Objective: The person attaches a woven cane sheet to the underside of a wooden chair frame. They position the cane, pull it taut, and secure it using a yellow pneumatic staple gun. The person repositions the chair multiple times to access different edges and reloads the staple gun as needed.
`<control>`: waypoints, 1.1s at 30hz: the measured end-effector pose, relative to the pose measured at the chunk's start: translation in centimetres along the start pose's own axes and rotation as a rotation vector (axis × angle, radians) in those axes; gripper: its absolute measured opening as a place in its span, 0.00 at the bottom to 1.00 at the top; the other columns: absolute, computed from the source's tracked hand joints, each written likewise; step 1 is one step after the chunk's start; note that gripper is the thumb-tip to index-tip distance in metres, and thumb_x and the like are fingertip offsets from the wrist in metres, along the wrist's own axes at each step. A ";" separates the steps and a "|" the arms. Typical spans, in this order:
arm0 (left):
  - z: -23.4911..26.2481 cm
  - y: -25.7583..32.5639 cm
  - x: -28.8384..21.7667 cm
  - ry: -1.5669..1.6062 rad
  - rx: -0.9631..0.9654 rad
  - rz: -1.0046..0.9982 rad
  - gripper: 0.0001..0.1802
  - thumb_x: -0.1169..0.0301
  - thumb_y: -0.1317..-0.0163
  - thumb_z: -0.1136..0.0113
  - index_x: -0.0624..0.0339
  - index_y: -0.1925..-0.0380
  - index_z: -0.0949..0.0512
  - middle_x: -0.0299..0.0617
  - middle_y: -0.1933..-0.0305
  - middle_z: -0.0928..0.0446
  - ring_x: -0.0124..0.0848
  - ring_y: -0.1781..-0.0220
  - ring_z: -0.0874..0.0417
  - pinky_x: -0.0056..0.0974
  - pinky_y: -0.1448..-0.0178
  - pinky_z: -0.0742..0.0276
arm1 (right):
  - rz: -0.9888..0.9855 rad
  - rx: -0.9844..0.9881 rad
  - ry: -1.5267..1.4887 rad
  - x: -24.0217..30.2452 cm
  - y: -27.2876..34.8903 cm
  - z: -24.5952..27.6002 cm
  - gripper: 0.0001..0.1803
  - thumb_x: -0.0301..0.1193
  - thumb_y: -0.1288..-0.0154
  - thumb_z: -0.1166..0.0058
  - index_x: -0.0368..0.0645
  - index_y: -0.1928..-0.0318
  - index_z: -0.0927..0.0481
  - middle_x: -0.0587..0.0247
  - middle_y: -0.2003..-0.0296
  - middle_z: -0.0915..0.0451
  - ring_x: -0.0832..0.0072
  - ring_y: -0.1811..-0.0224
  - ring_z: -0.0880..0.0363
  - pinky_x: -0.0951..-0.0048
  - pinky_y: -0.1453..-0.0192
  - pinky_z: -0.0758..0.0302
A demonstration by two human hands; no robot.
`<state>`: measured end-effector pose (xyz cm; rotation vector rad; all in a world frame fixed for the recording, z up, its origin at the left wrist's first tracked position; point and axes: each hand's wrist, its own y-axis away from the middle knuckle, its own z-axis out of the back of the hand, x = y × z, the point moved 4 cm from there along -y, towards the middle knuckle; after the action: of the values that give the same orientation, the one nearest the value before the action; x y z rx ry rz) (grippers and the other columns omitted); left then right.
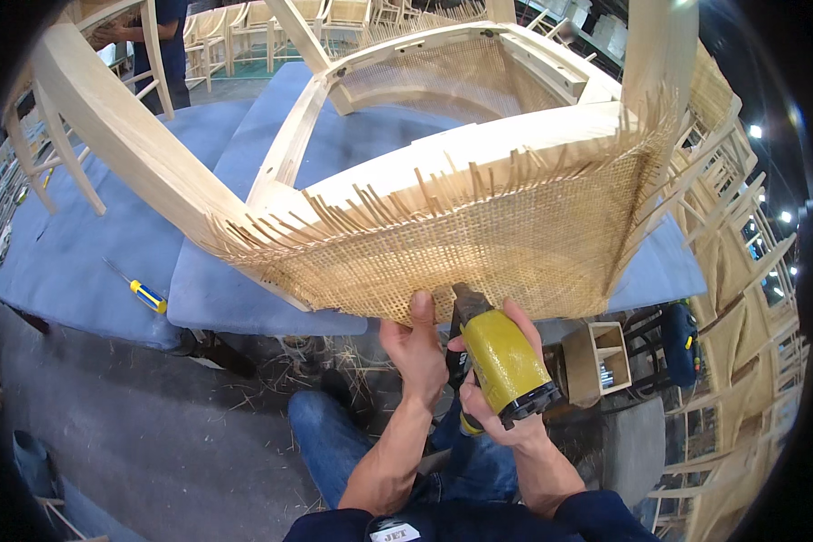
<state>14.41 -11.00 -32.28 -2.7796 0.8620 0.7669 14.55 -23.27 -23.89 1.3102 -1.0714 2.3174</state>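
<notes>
A pale wooden chair frame (140, 126) lies tipped over on a blue padded table. Woven cane webbing (479, 239) covers its near side, with loose strand ends sticking up along the upper edge. My right hand (497, 411) is wrapped round a yellow and black staple gun (506, 357), whose dark nose points up at the webbing's lower edge. Beside the nose, my left hand (413, 352) pinches that lower edge, its thumb upright against the weave. The left fingers are mostly hidden; whether the nose touches the cane I cannot tell.
A screwdriver (144, 294) with a yellow and blue handle lies on the blue table (81, 262) at left. A small wooden box (601, 361) stands at my right. Stacked chair frames (732, 334) line the right side. Another person (158, 45) stands at the far left.
</notes>
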 end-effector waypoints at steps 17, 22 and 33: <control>-1.9 -1.0 -3.2 0.183 0.068 0.212 0.11 0.65 0.29 0.38 0.56 0.54 0.26 0.31 0.65 0.24 0.16 0.72 0.27 0.23 0.80 0.33 | 0.010 -0.099 0.272 0.1 -1.2 -2.4 0.50 0.29 0.43 0.41 0.31 0.25 0.54 0.58 0.56 0.19 0.70 0.47 0.24 0.64 0.35 0.31; -1.1 -1.2 -2.3 -0.007 0.009 0.104 0.11 0.61 0.29 0.36 0.53 0.61 0.27 0.26 0.70 0.28 0.13 0.77 0.33 0.23 0.81 0.43 | 0.003 -0.110 0.253 -0.8 -1.1 -2.7 0.49 0.23 0.44 0.43 0.34 0.24 0.53 0.60 0.57 0.21 0.74 0.58 0.21 0.72 0.48 0.24; 9.0 3.0 -11.4 -0.625 0.131 0.058 0.30 0.72 0.34 0.36 0.64 0.34 0.33 0.49 0.39 0.24 0.36 0.37 0.23 0.43 0.33 0.27 | -0.096 -0.105 -0.153 0.7 1.7 -3.1 0.47 0.19 0.45 0.42 0.35 0.25 0.47 0.53 0.44 0.24 0.68 0.42 0.21 0.68 0.35 0.27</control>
<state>0.82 -5.44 -34.16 -2.1891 0.8190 1.4179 11.35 -22.31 -25.11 1.4828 -1.1331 2.0904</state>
